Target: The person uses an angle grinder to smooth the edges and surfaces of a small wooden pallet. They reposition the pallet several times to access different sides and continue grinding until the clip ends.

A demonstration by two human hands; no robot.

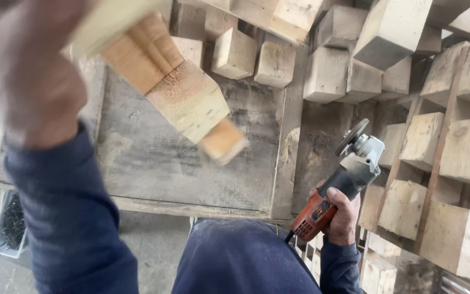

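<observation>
Left hand [33,81], blurred, raised near the lens, grasping a wood piece [183,98] above the board [191,163]. Right hand [341,215] clenched around the grinder [338,185] body. Wood likely stiff, fairly light, splintery; best gripped mid-length. Grinder heavier; held by body, clear of disc.

Soft, even daylight falls over everything; shadows are faint, deepest in the gaps between the stacked wood blocks [420,141]. No glare. My left hand [28,71] and its wooden piece [186,98] smear with motion blur, while my right hand [341,215] stays sharp
</observation>
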